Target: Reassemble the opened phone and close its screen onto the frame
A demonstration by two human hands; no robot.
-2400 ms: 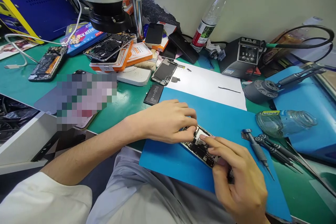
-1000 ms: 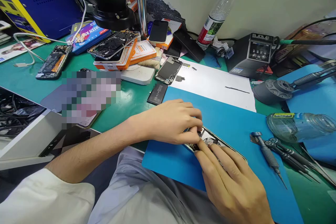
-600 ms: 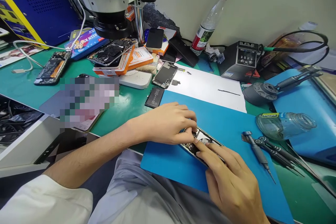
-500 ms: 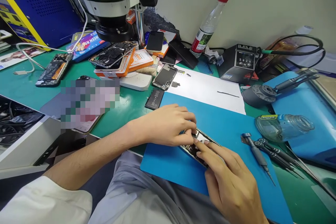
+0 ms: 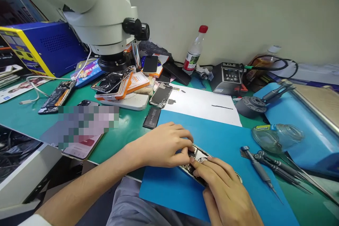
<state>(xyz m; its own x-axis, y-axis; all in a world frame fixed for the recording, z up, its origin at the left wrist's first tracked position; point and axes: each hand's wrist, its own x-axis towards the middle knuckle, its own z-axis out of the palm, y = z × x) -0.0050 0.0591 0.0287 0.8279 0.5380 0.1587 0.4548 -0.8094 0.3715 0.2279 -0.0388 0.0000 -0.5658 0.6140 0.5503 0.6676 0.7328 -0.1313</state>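
on the green bench (image 5: 124,132) the opened phone (image 5: 198,154) lies flat on a blue mat (image 5: 227,137), left hand (image 5: 164,146) pinching its end, likely to steady it, while the right hand (image 5: 225,190), uncurled, presses fingertips on its innards.

Plain pale wall (image 5: 238,7) behind a green-topped workbench (image 5: 127,132), under soft, even indoor light.

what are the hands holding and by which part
The left hand grips the open phone by its far-left end; the right hand presses fingers on its middle, grip unclear.
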